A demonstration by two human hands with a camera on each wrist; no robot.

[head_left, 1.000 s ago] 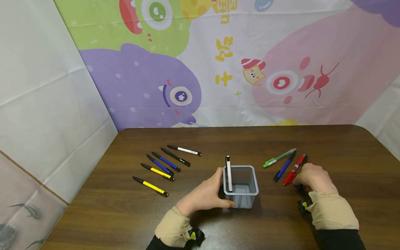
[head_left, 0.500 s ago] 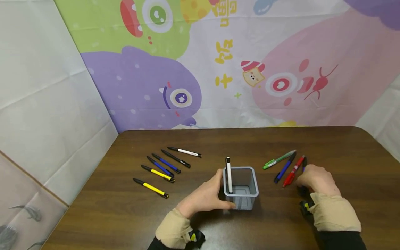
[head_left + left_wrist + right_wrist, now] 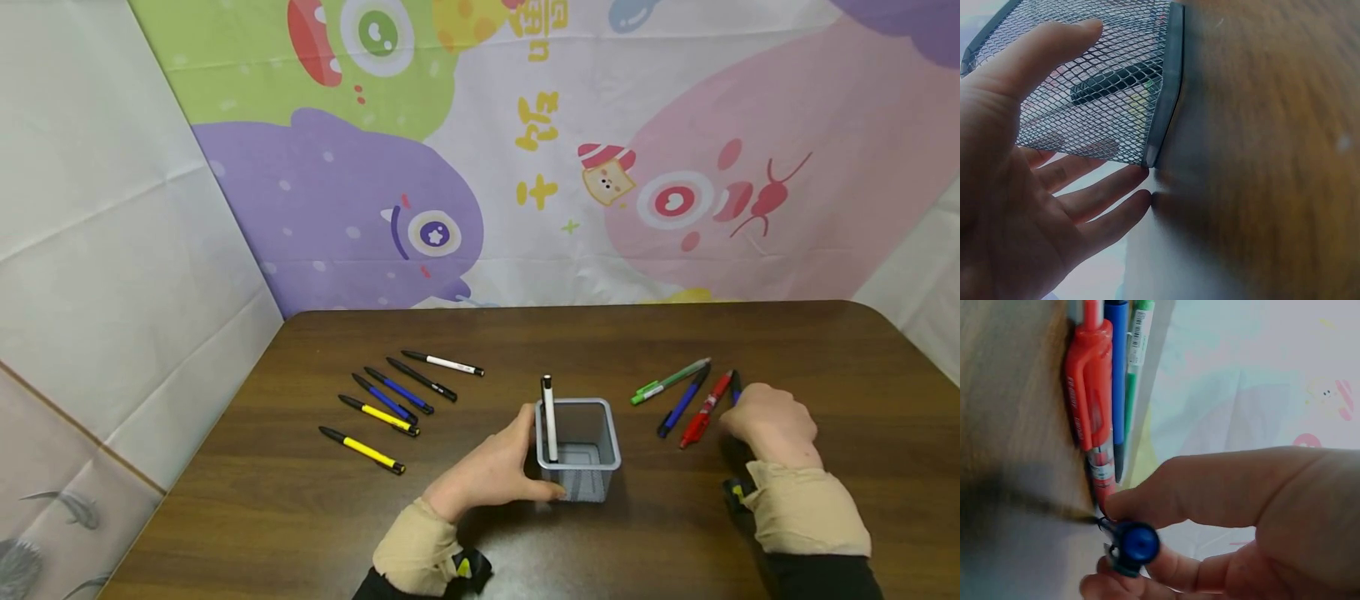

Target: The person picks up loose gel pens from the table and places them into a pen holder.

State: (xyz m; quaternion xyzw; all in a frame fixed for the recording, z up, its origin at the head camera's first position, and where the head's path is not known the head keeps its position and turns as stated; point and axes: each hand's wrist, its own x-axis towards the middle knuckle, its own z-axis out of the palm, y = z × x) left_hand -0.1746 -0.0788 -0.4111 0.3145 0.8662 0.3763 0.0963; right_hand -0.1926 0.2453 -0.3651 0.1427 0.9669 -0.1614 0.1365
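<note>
My left hand holds a grey wire-mesh pen holder, with the thumb on its near side and the fingers at its left. A white pen with black ends leans upright inside. The mesh fills the upper left wrist view, thumb across it. On the right, my right hand pinches a blue pen between thumb and fingers. This pen points its blue end at the right wrist camera. Most of its length is hidden by the hand in the head view. Beside it lies a red pen.
Left of the red pen lie a blue pen and a green pen. Across the holder, several pens lie spread at the left, among them a yellow pen and a white pen. A cartoon cloth hangs behind the brown table.
My right hand has shifted a little to the right, away from the red pen, with the blue pen's tip moving along. The left hand and the pen holder stay put.
</note>
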